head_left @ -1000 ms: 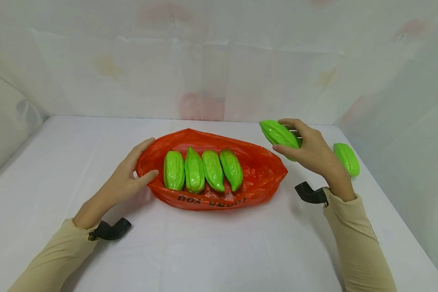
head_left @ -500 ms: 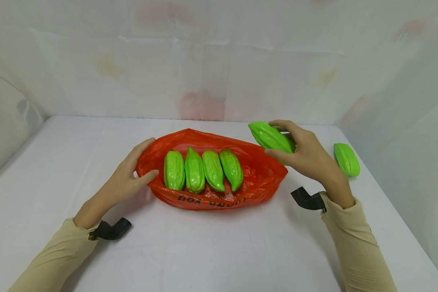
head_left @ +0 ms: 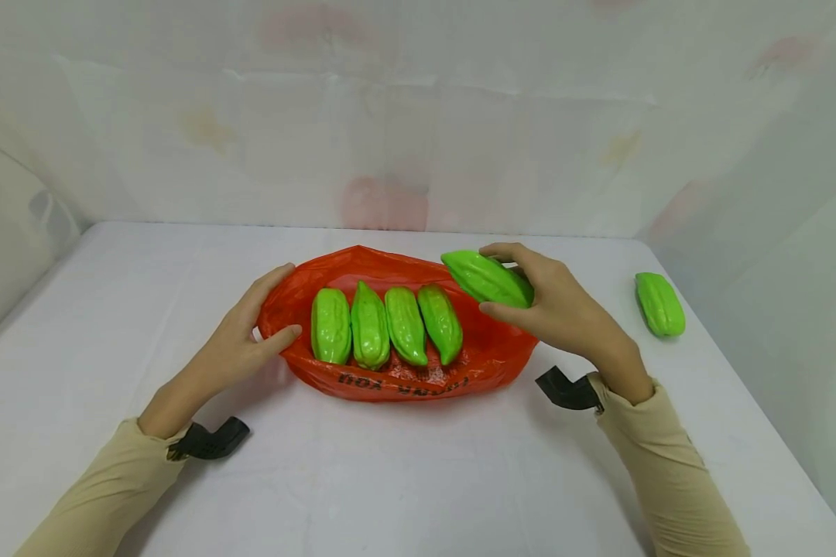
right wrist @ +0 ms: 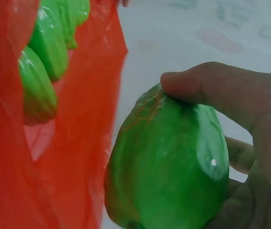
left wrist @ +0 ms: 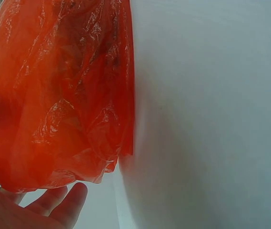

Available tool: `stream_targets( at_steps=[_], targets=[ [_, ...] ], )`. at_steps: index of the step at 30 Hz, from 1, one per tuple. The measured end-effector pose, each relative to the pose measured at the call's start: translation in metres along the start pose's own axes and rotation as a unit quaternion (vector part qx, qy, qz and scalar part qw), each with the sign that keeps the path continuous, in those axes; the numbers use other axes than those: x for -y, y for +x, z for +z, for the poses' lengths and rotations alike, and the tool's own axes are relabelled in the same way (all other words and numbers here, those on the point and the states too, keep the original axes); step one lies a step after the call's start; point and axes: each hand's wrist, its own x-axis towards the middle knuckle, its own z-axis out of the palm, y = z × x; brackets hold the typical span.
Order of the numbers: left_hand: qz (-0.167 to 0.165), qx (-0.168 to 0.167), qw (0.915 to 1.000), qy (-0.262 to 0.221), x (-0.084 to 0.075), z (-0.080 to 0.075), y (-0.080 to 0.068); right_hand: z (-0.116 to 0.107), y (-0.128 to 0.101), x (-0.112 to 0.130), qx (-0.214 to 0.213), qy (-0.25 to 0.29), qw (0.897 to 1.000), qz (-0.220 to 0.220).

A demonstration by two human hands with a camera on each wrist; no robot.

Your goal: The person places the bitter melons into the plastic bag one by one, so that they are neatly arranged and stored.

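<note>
1. Nearest the viewer, two beige sleeves [head_left: 97, 495] are seen, each with a black strap at the wrist, over a white table [head_left: 404, 472].
2. The left hand [head_left: 240, 340] is laid at the left end of an orange plastic bag [head_left: 404, 379]; the bag's rim is pinched between its thumb and curled fingers, so this grip is closed on the bag.
3. From the left wrist view, crinkled orange film is seen just above the fingertips [left wrist: 71, 198], with bare table beside it.
4. The right hand [head_left: 564, 309] is held above the right end of the bag, and a green gourd [head_left: 488, 278] is clasped in it, thumb below and fingers on top; this grip is closed around the gourd.
5. The held gourd is tilted, its tip pointing left over the bag's opening, clear of the bag's floor.
6. To the left of that grip, four green gourds [head_left: 386, 325] are lined up side by side inside the bag, touching one another.
7. Well to the right of the right hand, another gourd [head_left: 660, 303] is lying on the table near its edge.
8. Farthest back, a pale draped sheet [head_left: 418, 116] is hung behind the table.
</note>
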Motion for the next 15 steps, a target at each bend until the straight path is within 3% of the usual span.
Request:
stream_targets(
  at_steps=[10,15],
  targets=[
    [0.006,0.0,1.0,-0.002,0.003,-0.001,-0.001,0.021,0.008,-0.001,0.019,0.017,0.999,-0.039],
    [0.003,0.001,1.0,-0.003,0.003,-0.001,-0.001,0.029,0.01,0.0,0.037,-0.001,0.997,-0.064]
  ],
)
